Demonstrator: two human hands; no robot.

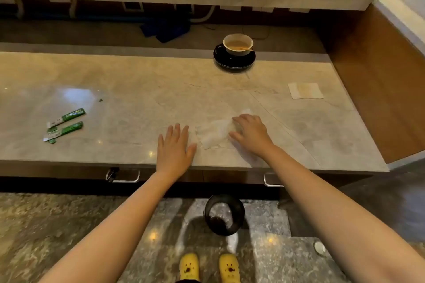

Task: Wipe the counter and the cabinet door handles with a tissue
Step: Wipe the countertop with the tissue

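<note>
A white tissue lies spread flat on the beige marble counter near its front edge. My right hand rests palm down on the tissue's right end, fingers pressing it to the stone. Just left of the tissue, my left hand lies flat on the counter with fingers apart, holding nothing. Below the counter edge two metal cabinet door handles show, one at the left and one at the right, partly hidden behind my right forearm.
A cup of coffee on a black saucer stands at the back of the counter. Two green sachets lie at the left, a square paper napkin at the right. A black bin stands on the floor by my yellow shoes.
</note>
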